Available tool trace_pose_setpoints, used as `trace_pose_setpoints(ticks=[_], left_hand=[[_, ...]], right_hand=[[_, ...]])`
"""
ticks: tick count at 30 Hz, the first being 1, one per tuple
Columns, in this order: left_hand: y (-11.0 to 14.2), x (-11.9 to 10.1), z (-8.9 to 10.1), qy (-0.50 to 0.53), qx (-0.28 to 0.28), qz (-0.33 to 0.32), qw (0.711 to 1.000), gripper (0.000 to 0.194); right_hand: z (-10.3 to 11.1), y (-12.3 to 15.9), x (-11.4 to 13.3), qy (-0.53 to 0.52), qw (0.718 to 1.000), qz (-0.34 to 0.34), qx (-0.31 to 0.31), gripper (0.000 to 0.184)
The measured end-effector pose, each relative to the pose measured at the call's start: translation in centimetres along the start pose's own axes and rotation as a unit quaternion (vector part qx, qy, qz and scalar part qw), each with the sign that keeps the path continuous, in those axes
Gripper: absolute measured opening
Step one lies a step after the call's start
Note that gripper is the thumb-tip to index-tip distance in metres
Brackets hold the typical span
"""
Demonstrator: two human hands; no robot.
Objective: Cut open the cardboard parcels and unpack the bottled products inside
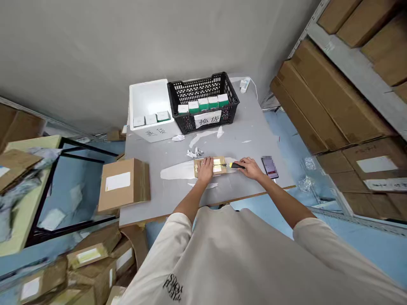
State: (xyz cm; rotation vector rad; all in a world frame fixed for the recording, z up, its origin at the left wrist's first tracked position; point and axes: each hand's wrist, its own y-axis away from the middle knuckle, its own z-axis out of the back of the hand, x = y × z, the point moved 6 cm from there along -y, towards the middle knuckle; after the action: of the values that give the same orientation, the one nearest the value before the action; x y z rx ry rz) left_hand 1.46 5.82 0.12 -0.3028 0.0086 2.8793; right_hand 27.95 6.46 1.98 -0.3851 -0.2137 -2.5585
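L hand (205, 169) laid on small box (218, 169), fingers extended over L part of its top; can't tell if thumb grips the side. R hand (252, 168) clenched round knife (237, 165), yellow/blk handle, blade end at box's R part. Box lies flat nr front edge of bench (152, 154), approx mid, w/ white label on top, on a pale worn patch. Phone (270, 167) just R of R hand, flat on bench. Paper scraps (195, 153) just behind box. Blk crate (187, 124) at back of bench, row of five wht/grn boxes (203, 104) inside, paper sign on front. Foam bin (138, 132) touching crate's L side, three boxes (151, 119) in it, handwriting on front. Carton (123, 190) w/ wht label at bench's L edge.
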Motion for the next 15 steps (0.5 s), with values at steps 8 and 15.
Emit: trace_pose_setpoints(ticks=[8, 15], left_hand=[[-0.3, -0.2, 0.2, 0.007, 0.012, 0.012, 1.000, 0.053], [-0.2, -0.4, 1.0, 0.011, 0.024, 0.017, 1.000, 0.053]], right_hand=[[0.4, -0.5, -1.2, -0.025, 1.000, -0.018, -0.002, 0.048], [1.1, -0.9, -1.9, -0.027, 1.000, -0.005, -0.001, 0.047]])
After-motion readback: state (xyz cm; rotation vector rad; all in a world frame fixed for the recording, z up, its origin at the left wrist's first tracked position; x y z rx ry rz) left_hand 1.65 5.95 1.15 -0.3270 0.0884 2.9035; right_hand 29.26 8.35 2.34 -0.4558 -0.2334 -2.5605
